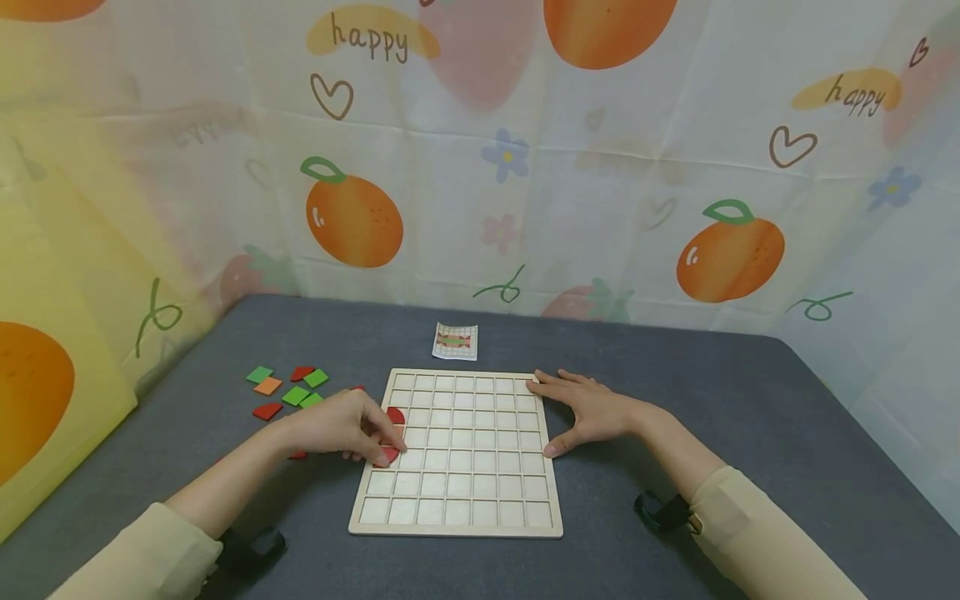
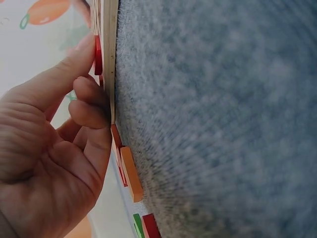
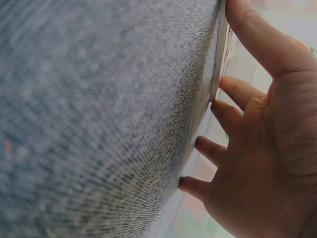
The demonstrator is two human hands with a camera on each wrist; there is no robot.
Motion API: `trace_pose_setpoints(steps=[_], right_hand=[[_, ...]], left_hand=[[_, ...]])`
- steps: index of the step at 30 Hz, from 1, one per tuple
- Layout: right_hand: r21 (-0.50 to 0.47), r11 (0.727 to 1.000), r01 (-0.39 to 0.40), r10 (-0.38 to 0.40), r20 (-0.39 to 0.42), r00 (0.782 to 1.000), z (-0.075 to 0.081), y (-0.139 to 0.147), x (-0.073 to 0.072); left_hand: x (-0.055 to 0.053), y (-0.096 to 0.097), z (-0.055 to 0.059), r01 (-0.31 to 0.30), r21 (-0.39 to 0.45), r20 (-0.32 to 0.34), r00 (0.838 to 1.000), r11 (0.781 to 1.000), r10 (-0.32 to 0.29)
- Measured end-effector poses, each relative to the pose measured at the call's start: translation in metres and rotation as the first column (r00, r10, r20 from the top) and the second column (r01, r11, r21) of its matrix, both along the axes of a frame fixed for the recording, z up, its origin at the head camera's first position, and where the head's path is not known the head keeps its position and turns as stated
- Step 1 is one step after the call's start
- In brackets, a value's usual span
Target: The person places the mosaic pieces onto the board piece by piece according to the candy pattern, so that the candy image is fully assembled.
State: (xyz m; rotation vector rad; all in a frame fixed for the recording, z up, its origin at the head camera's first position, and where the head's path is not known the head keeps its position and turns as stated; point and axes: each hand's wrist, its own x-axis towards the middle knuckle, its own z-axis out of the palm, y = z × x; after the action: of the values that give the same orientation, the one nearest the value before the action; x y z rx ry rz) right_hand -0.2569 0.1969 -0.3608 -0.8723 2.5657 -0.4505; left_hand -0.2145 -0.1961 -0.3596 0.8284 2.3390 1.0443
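Note:
A pale wooden grid board [image 1: 465, 531] lies flat in the middle of the dark table. At its left edge my left hand [image 1: 352, 425] pinches a red tile [image 1: 388, 455] between thumb and fingers, over the leftmost column. Just above that sits another red piece [image 1: 396, 415] with a rounded edge, partly hidden by the fingers. In the left wrist view the held red tile [image 2: 98, 55] is seen edge-on against the board. My right hand [image 1: 592, 412] rests at the board's right edge with fingers spread. Its thumb and fingertips touch the frame and the table.
Left of the board lie loose green tiles [image 1: 296, 396], an orange tile [image 1: 267, 386] and red tiles [image 1: 267, 412], some hidden behind the left hand. Behind the board lies a small card [image 1: 454, 342] printed with a coloured grid pattern. A printed curtain [image 1: 480, 208] hangs behind the table.

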Motion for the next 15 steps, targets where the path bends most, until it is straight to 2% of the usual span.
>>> trace_pose_setpoints(steps=[9, 11, 15], right_hand=[[0.005, 1.0, 0.006, -0.006, -0.003, 1.0, -0.001, 0.0, 0.0], [0.007, 1.0, 0.007, -0.007, -0.003, 1.0, -0.001, 0.0, 0.0], [0.006, 1.0, 0.005, -0.005, -0.003, 1.0, 0.0, 0.0, 0.001]], left_hand=[[-0.002, -0.003, -0.001, -0.042, 0.017, -0.016, 0.999, 0.999, 0.042], [-0.004, -0.006, 0.0, -0.067, 0.025, -0.022, 0.997, 0.997, 0.068], [-0.008, -0.017, 0.008, -0.166, 0.025, -0.047, 0.985, 0.986, 0.167]])
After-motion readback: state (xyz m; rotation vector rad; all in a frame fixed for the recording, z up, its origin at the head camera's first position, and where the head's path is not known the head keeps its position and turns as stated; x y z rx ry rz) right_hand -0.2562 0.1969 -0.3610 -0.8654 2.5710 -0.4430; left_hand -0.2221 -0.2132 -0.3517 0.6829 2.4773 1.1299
